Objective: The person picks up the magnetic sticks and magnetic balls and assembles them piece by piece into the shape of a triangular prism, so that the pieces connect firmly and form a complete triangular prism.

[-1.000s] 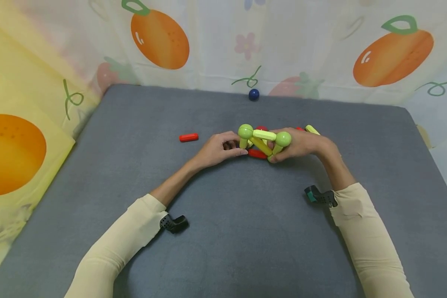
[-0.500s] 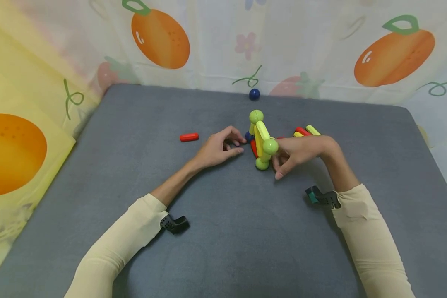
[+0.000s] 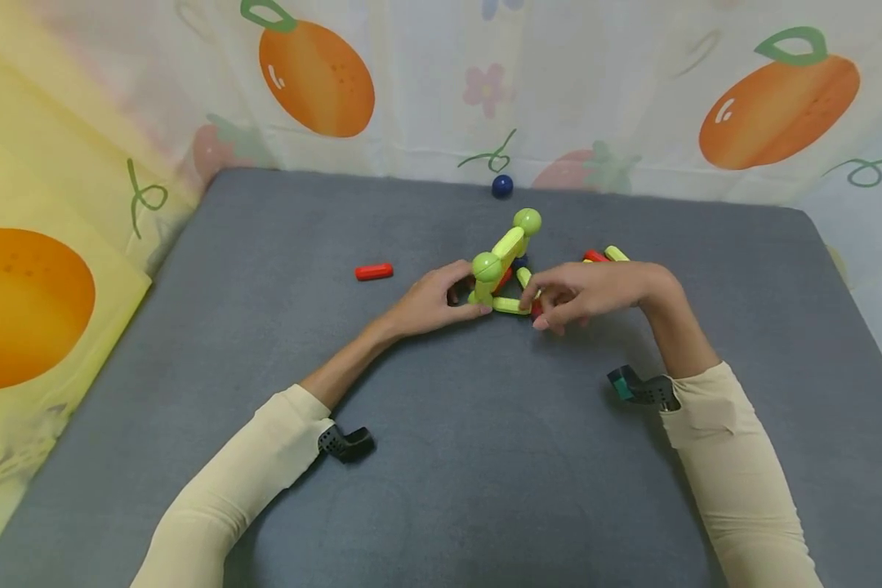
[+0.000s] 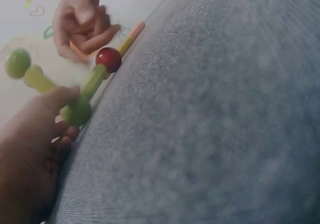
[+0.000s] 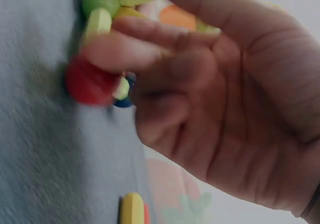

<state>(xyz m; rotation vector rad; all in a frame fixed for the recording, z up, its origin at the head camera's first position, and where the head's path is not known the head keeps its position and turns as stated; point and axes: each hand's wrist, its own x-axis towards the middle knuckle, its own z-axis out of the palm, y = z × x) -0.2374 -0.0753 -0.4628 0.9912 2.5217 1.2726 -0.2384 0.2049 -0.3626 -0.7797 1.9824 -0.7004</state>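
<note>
Your ball-and-rod frame (image 3: 510,243) is turning. Your left hand (image 3: 437,300) is pinching its lower green ball (image 4: 76,113), seemingly for steadiness; your right hand (image 3: 591,291) is hanging loose.

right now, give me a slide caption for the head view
Left hand gripping a ball-and-stick frame, right hand by its red ball, a loose blue ball beyond.
</note>
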